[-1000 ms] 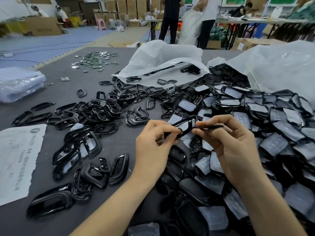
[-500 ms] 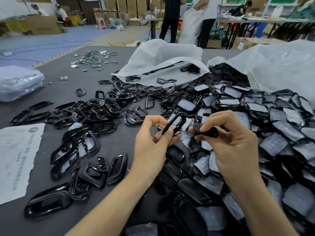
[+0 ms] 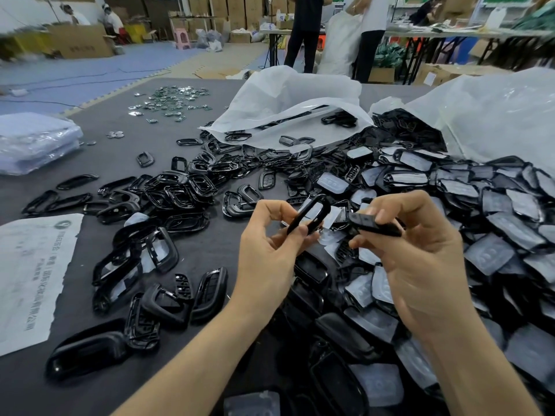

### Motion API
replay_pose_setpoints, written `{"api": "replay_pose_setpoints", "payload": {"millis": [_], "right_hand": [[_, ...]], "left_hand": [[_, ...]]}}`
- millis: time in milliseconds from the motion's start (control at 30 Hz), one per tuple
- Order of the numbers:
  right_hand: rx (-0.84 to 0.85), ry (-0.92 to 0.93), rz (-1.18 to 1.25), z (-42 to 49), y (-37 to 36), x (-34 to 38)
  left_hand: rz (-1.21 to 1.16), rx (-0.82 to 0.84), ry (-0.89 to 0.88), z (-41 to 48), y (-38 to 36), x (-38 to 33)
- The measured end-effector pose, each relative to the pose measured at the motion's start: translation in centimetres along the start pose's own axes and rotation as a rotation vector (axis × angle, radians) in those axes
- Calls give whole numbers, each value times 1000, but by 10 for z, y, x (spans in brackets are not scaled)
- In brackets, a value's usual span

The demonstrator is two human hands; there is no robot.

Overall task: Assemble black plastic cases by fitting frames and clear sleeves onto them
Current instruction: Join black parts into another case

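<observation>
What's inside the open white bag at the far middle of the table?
A few black frames show in the mouth of the white bag, with more spilling out onto the table. Whatever lies deeper is covered by the crumpled plastic.

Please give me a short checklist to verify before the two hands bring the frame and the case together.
1. Left hand pinches the black frame firmly: ok.
2. Right hand holds the black case between thumb and fingers: ok.
3. Gap between frame and case is free of other parts: ok.
4. Frame opening is turned toward the case: cannot tell.
5. Case sits the right way round for the frame: cannot tell.
6. Frame is already seated on the case: not ok; they are apart.
</observation>
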State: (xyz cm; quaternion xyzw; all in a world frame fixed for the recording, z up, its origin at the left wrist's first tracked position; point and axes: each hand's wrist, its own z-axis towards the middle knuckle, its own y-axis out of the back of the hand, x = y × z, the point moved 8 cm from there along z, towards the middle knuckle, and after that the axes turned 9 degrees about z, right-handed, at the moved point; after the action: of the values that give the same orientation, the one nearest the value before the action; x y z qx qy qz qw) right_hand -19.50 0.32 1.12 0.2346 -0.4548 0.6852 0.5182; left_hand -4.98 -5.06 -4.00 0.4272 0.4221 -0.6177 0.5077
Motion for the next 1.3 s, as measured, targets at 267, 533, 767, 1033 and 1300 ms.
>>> {"api": "replay_pose_setpoints", "payload": {"millis": [267,533,767,1033,1300], "right_hand": [[-205,-153,-186,-7,18,-24],[-279,-118,-640,-12,22,-25],[-311,-83,-759,-13,21,-22],[-292,-113,-720,-12,22,-25],[-219,-266,-534,-11,21,-34]], "left_hand": [[-75,73,38,-3,-13,4],[119,253,4,-14,-32,2],[187,276,33,-15,-34,4],[129,297,65,-17,-36,5],[-26,278,158,-14,-32,9]]}}
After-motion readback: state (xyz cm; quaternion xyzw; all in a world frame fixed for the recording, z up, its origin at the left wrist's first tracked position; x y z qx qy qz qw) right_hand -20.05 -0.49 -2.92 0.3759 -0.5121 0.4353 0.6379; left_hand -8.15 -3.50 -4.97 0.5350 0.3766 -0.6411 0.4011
